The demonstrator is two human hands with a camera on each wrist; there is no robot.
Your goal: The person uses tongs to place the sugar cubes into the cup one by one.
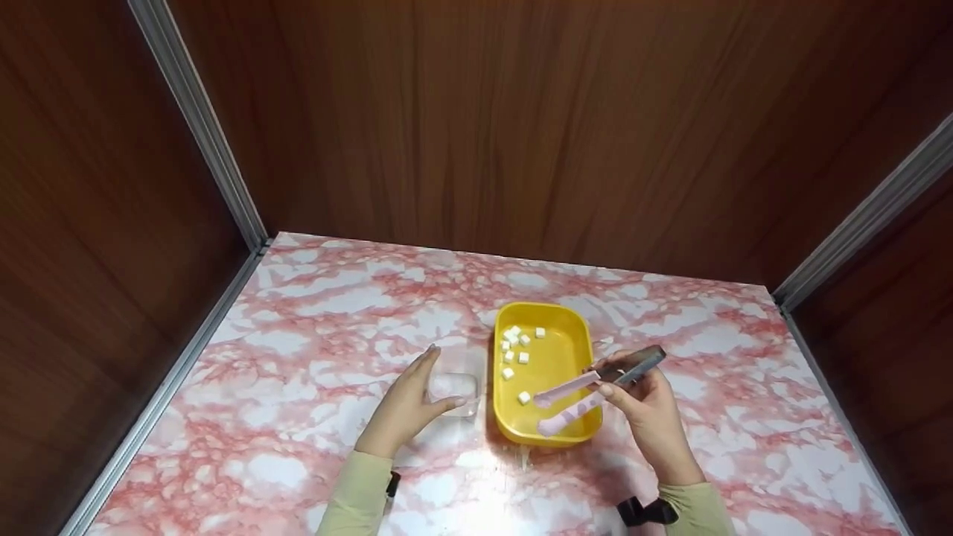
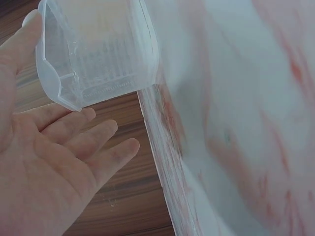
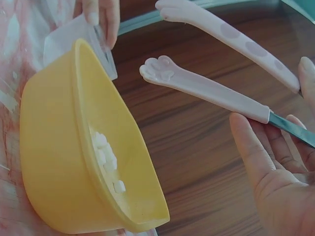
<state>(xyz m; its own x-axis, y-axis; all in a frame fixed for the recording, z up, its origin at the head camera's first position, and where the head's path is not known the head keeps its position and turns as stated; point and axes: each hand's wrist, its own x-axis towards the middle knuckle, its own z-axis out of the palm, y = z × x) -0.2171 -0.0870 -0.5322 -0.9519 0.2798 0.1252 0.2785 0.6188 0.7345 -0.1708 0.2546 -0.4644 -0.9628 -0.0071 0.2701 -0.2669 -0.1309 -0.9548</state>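
Observation:
My right hand (image 1: 655, 417) grips the metal end of a pair of tongs (image 3: 211, 93) with pale pink, paw-shaped tips. The tips stand apart above the near right of a yellow tub (image 1: 547, 439), with nothing between them. Several small white cubes (image 1: 523, 358) lie in the tub, mostly along its left side. Just left of the tub, my left hand (image 1: 402, 409) holds a small clear plastic container (image 2: 103, 54) between thumb and forefinger. The other fingers (image 2: 110, 157) of that hand spread loosely away from it. Inside the container no cube can be made out.
The tub and the clear container stand on a table with a red and white marbled top (image 1: 298, 372). Brown wood panels (image 1: 484, 134) with metal edge strips (image 1: 216, 134) enclose the back and sides.

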